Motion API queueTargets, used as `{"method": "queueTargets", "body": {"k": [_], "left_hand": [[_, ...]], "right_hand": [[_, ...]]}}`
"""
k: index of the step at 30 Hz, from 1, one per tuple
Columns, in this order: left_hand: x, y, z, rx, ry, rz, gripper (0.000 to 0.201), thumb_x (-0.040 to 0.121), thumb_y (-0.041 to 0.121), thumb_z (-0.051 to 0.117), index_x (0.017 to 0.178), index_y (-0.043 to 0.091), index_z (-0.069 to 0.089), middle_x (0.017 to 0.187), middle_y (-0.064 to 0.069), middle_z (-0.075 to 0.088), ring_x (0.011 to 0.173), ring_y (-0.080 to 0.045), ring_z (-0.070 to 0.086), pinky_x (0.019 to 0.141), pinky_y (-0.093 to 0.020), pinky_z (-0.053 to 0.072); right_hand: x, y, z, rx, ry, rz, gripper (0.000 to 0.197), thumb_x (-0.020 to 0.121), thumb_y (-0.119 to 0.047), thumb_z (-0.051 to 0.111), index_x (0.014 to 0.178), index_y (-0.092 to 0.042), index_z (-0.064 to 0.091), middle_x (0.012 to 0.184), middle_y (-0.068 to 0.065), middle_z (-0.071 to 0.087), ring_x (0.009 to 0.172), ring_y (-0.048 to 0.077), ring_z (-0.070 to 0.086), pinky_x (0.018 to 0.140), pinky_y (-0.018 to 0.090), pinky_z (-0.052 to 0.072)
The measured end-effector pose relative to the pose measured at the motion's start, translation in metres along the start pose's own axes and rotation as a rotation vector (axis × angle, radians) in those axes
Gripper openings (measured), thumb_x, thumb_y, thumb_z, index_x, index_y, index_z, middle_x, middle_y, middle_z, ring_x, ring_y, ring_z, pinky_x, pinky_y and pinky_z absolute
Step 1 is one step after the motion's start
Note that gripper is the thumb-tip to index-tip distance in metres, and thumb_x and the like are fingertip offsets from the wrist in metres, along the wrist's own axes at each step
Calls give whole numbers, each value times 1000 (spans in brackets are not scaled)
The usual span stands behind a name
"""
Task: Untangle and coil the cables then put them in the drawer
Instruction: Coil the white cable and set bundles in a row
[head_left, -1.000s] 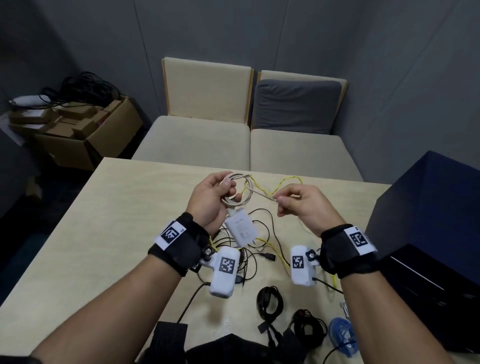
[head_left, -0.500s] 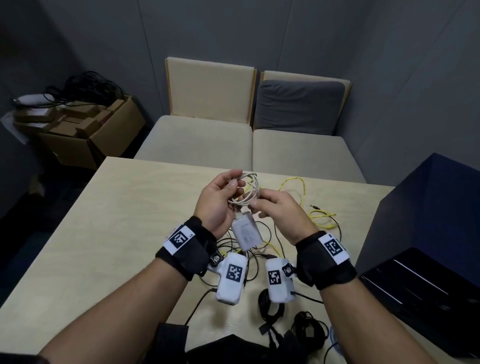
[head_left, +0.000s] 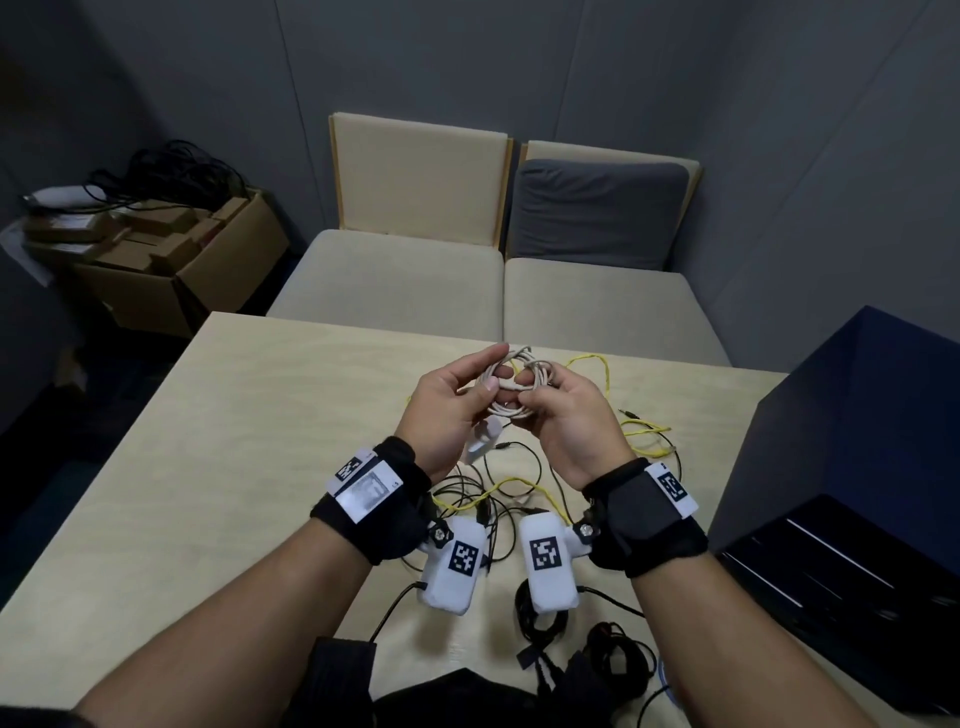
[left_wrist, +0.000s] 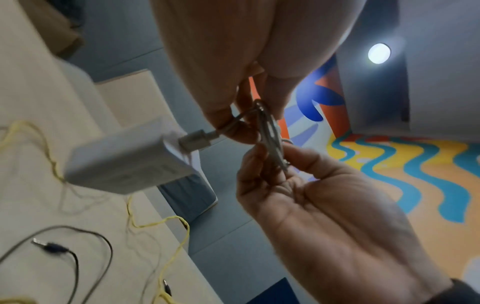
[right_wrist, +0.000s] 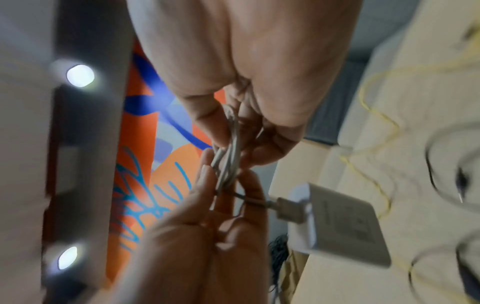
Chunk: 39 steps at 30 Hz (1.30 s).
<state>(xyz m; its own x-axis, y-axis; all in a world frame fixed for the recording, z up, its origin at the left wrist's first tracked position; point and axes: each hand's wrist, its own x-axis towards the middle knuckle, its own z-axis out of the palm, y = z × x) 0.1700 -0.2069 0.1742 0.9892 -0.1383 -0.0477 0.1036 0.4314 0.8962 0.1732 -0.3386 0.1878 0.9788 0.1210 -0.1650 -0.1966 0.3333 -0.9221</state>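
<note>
Grey-walled room with two beige seats behind a pale wooden desk, an open cardboard box of smaller cartons, and above the desk's far edge left hand and right hand pinching a coiled white charger cable.

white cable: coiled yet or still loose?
Coiled. The white cable sits in stacked loops pinched between the left hand and right hand, its adapter hanging plugged in below.
</note>
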Motion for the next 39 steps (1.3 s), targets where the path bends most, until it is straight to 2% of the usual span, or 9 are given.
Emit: {"method": "queueTargets", "body": {"k": [5, 9, 13, 16, 19, 25, 28, 32, 39], "left_hand": [[-2, -2, -3, 229, -49, 10, 44, 92, -2, 55, 126, 25, 55, 97, 6, 73, 88, -10, 62, 77, -20, 51], [-2, -1, 2, 261, -11, 88, 43, 91, -8, 51, 126, 18, 56, 101, 1, 70, 86, -1, 66, 75, -15, 51], [3, -3, 6, 259, 113, 118, 32, 94, -7, 47, 112, 13, 65, 88, -2, 72, 80, -7, 69, 72, -18, 52], [8, -4, 3, 346, 148, 133, 30, 95, -3, 48, 108, 16, 66, 80, -3, 66, 68, -8, 59, 64, -20, 49], [10, -4, -1, 408, 109, 164, 28, 94, -2, 52, 112, 14, 65, 70, 2, 61, 62, -12, 50, 61, -22, 45], [7, -2, -3, 424, 30, 104, 23, 95, 7, 53, 113, 22, 53, 58, 1, 53, 48, -8, 44, 48, -18, 39], [7, 1, -6, 415, 19, 77, 14, 95, 13, 55, 108, 19, 53, 54, 3, 54, 44, -10, 41, 43, -20, 34], [5, 5, -7, 358, -4, 52, 12, 93, 22, 53, 99, 12, 54, 55, -1, 53, 42, -8, 39, 41, -21, 30], [-4, 5, -18, 350, -39, 43, 13, 89, 2, 61, 97, 12, 59, 71, -9, 64, 51, -11, 49, 51, -21, 42]], "right_hand": [[-1, -1, -2, 292, 5, 127, 20, 89, 14, 43, 80, 0, 54, 74, 12, 66, 61, 17, 65, 63, 23, 53], [1, 4, -2, 181, 28, 141, 16, 86, 11, 52, 81, -3, 57, 77, 8, 67, 70, 19, 62, 65, 32, 51], [-3, 8, 1, -274, 95, -1, 14, 81, -2, 69, 87, -8, 58, 81, 2, 64, 70, 11, 60, 64, 25, 45], [-8, 0, -2, -823, 207, -210, 41, 71, -25, 82, 101, -20, 54, 98, -8, 52, 82, 2, 50, 72, 15, 41], [-9, -15, -3, -1094, 80, -465, 35, 80, -23, 74, 113, -26, 61, 100, -8, 46, 85, -2, 42, 75, 7, 33], [1, -24, -4, -1252, -155, -379, 25, 87, -14, 66, 109, -26, 69, 84, -5, 53, 76, 6, 48, 68, 12, 35], [0, -19, -5, -1227, -143, -424, 17, 82, -15, 70, 96, -25, 71, 81, -3, 61, 71, 7, 50, 69, 26, 40], [-2, -12, -7, -1158, -125, -498, 7, 81, -16, 72, 87, -21, 70, 74, -6, 63, 61, 3, 50, 63, 27, 43], [-7, -17, -13, -394, -70, -171, 12, 98, -1, 47, 89, -10, 43, 76, 15, 60, 43, 27, 57, 47, 38, 51]]}}
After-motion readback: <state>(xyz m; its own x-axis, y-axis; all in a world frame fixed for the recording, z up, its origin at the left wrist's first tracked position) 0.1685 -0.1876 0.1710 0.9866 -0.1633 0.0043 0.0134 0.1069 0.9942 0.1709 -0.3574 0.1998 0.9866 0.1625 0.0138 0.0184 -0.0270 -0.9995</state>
